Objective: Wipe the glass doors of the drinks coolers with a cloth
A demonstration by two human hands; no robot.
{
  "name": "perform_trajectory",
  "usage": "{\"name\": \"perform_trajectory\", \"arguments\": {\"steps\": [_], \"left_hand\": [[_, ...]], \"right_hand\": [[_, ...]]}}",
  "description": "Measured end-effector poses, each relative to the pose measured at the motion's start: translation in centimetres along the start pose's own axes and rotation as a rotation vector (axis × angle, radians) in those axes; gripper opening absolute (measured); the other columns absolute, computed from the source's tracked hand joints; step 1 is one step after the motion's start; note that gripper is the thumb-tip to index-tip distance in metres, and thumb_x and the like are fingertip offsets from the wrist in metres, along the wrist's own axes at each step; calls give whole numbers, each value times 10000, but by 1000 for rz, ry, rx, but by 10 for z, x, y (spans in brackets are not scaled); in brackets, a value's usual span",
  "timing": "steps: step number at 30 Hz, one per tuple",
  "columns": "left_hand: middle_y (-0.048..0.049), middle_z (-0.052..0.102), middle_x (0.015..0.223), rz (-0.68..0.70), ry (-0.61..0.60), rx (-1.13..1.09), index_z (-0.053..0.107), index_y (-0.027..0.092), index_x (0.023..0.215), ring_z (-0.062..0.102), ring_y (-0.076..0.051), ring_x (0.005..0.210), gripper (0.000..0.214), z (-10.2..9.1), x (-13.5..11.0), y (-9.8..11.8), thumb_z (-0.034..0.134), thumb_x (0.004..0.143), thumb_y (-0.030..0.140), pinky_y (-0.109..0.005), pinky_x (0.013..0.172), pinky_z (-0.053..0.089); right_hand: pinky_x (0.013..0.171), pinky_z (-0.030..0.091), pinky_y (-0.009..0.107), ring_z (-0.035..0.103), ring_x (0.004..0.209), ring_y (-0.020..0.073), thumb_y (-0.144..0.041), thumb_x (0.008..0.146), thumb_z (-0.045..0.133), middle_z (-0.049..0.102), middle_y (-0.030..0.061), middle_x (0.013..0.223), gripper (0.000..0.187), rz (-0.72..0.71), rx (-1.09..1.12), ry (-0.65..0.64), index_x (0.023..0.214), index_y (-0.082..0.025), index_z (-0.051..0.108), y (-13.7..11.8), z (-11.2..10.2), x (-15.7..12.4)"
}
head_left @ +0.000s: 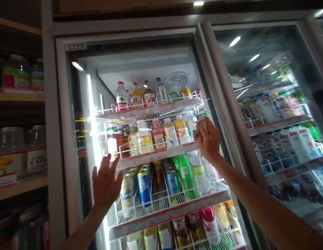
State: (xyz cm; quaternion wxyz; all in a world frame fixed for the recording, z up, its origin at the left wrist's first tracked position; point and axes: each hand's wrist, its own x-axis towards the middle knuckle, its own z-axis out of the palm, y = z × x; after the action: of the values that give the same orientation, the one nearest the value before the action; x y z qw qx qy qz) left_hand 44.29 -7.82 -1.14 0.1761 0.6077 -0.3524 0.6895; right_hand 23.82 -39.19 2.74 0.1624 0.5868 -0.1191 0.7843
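A glass-doored drinks fridge fills the middle of the view, its door closed. My left hand is raised at the lower left of the glass, fingers spread and holding nothing. Whether it touches the pane, I cannot tell. My right hand is up at the right side of the pane, fingers curled in. Something pale shows at its fingertips, too blurred to name; it may be a reflection. Behind the glass, near that hand, stands an orange juice bottle. A green bottle and a blue can sit one shelf lower.
Another fridge door with stocked shelves stands to the right, beyond the vertical door frames. On the left, a wooden shelf bears jars. More bottles line the fridge's bottom shelf. Ceiling lights reflect in the glass.
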Motion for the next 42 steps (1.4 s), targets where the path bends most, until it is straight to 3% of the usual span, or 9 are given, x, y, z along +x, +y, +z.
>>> {"name": "perform_trajectory", "arguments": {"steps": [3, 8, 13, 15, 21, 27, 33, 39, 42], "left_hand": [[-108, 253, 1502, 18, -7, -28, 199, 240, 1450, 225, -262, 1388, 557, 0, -1, -2, 351, 916, 295, -486, 1113, 162], [-86, 209, 1520, 25, -22, -37, 160, 263, 1456, 204, -259, 1395, 575, -1, -2, -3, 355, 916, 287, -489, 1116, 159], [-87, 215, 1518, 9, -42, -31, 161, 263, 1455, 199, -254, 1397, 571, -2, -3, -2, 347, 916, 294, -490, 1117, 152], [-81, 205, 1522, -14, -57, -42, 168, 263, 1454, 196, -255, 1398, 570, -2, -3, -2, 350, 915, 307, -486, 1121, 141], [-73, 217, 1519, -29, -50, -65, 207, 266, 1446, 212, -258, 1393, 563, -3, -2, 0, 373, 911, 326, -472, 1124, 143], [-101, 254, 1503, -7, -9, -65, 268, 223, 1432, 228, -261, 1387, 552, 0, -3, -1, 392, 904, 329, -475, 1123, 150], [-79, 246, 1508, -23, -20, -90, 257, 245, 1434, 223, -250, 1390, 547, -1, -3, 0, 379, 908, 332, -467, 1129, 132], [-113, 276, 1493, -15, -20, -57, 264, 223, 1432, 235, -256, 1386, 542, -2, -3, 0, 379, 911, 317, -475, 1116, 158], [-103, 246, 1506, -27, -43, -73, 241, 236, 1440, 221, -259, 1390, 557, -2, -3, -1, 380, 907, 321, -473, 1123, 141]], "right_hand": [[980, 383, 494, 375, 1304, 278, -265, 885, 455, 359, 132, 1436, 342, -57, 64, -41, 1215, -230, 538, -30, 2, -10], [1107, 253, 458, 311, 1345, 199, -345, 856, 528, 399, -15, 1426, 361, -629, 230, -253, 1216, -345, 512, -61, -17, -61], [1007, 343, 509, 386, 1290, 275, -218, 865, 461, 329, 81, 1463, 299, -34, 70, -47, 1138, -236, 584, -8, -11, -30], [989, 356, 514, 388, 1284, 299, -222, 859, 478, 312, 99, 1469, 288, 73, 62, -18, 1120, -215, 600, -6, -10, -29], [1087, 282, 459, 365, 1313, 198, -308, 843, 550, 398, -9, 1427, 330, -475, 223, -239, 1171, -341, 539, -18, -28, -71], [980, 389, 510, 387, 1285, 300, -227, 852, 480, 298, 94, 1475, 328, 77, 68, -54, 1163, -235, 586, 27, -26, -47], [1071, 324, 470, 361, 1321, 212, -303, 849, 547, 389, -3, 1436, 371, -396, 187, -284, 1214, -355, 517, -5, -41, -87], [963, 393, 543, 395, 1285, 304, -226, 870, 471, 340, 110, 1451, 327, 95, 39, -32, 1181, -246, 568, 25, -27, -53], [990, 383, 516, 340, 1327, 290, -255, 866, 497, 302, 102, 1476, 340, 18, 86, -90, 1202, -252, 552, -4, -28, -64]]}}
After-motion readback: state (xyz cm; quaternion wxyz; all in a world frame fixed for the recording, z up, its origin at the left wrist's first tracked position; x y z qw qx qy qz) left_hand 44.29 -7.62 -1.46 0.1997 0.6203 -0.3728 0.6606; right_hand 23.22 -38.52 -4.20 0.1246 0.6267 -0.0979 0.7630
